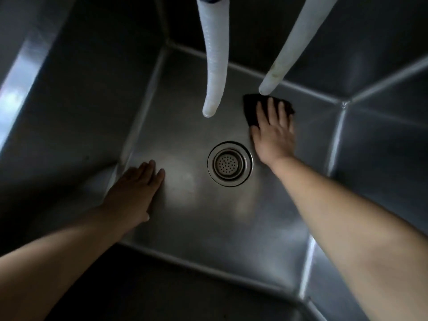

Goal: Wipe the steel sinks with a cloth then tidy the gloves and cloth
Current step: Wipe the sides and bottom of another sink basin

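My right hand (273, 133) presses the dark cloth (251, 105) flat, fingers spread, on the brushed steel sink (190, 218); my left hand (136, 191) rests flat.

deep steel sink (180, 239) seen from above, dim light. right hand (274, 133) flat on a dark cloth (251, 105), fingers straight, pressing it to the sink floor near the back wall, just beyond the drain (230, 163). left hand (136, 188) flat on the bare floor by the left wall, fingers straight, holding nothing. two white ribbed hoses (214, 66) (294, 49) hang down from the top, ends above the floor, the right one's end over the cloth.
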`<state>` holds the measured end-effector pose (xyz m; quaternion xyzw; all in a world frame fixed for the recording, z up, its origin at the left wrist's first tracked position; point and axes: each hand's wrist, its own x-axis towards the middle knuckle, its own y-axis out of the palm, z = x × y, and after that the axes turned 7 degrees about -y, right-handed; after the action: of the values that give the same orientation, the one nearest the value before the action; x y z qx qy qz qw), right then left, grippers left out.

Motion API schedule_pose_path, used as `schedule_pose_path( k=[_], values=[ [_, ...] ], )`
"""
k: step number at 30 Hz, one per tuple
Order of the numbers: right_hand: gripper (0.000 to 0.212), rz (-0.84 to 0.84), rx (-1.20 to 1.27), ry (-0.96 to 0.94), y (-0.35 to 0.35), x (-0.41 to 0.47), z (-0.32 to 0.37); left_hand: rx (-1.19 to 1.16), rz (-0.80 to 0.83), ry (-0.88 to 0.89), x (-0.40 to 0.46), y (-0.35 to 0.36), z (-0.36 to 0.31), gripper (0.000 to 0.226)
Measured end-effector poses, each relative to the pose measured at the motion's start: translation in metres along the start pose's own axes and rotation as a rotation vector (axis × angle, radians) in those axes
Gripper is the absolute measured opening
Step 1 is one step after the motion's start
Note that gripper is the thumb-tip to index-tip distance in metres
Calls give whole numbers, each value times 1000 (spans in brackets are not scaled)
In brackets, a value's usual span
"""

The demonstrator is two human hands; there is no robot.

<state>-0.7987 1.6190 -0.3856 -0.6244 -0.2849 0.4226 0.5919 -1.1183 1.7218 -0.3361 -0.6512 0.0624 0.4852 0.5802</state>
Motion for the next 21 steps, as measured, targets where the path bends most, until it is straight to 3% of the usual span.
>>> schedule_pose_path(
  k=[5, 10, 15, 18, 21],
  values=[
    [59, 46, -64, 81, 10, -89, -9, -102, 44, -5, -1, 7, 1, 126],
    [63, 75, -55, -26, 24, -153, 42, -150, 72, -2, -3, 1, 1, 125],
    [69, 125, -62, -271, 33, -181, 103, -166, 65, -3, -8, 0, -2, 120],
    [64, 219, -98, -528, 39, -187, 125, -165, 67, -10, -9, -1, -4, 119],
    [59, 189, -165, -809, 38, -195, 108, -156, 69, -19, -8, -1, -5, 118]
  ],
)
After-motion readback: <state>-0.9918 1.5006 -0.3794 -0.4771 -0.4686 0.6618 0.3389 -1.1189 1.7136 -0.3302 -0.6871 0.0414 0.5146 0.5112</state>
